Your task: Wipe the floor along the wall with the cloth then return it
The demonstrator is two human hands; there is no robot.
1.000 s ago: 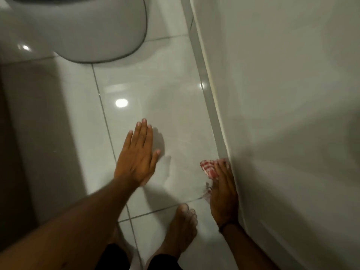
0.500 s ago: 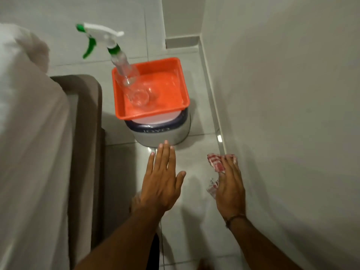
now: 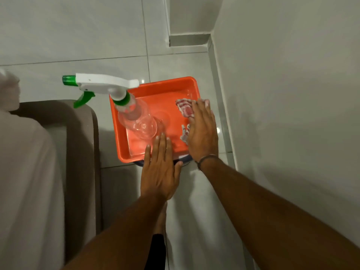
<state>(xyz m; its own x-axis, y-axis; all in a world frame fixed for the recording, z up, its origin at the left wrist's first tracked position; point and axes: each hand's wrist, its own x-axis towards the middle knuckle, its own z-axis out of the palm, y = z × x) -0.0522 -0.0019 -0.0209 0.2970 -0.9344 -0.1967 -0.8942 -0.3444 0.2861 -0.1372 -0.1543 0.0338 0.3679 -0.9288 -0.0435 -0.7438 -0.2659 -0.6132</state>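
Observation:
The red-and-white checked cloth [image 3: 184,109] is under my right hand [image 3: 201,131], over the right side of the orange tray [image 3: 155,90]. My right hand lies on the cloth with fingers wrapped over it; most of the cloth is hidden beneath the palm. My left hand [image 3: 159,170] is flat, fingers together and extended, over the tray's near edge, holding nothing. A clear spray bottle [image 3: 134,117] with a white and green trigger head stands in the tray's left half.
The tray rests on a round stool or bucket, mostly hidden. The white wall [image 3: 292,94] and skirting run along the right. A brown sofa arm [image 3: 81,152] with pale fabric sits at the left. Glossy grey floor tiles [image 3: 78,36] lie beyond.
My right hand lifted the cloth off the floor by the wall and carried it forward over the tray. My left hand rose from the floor to the tray's near edge. The camera moved closer.

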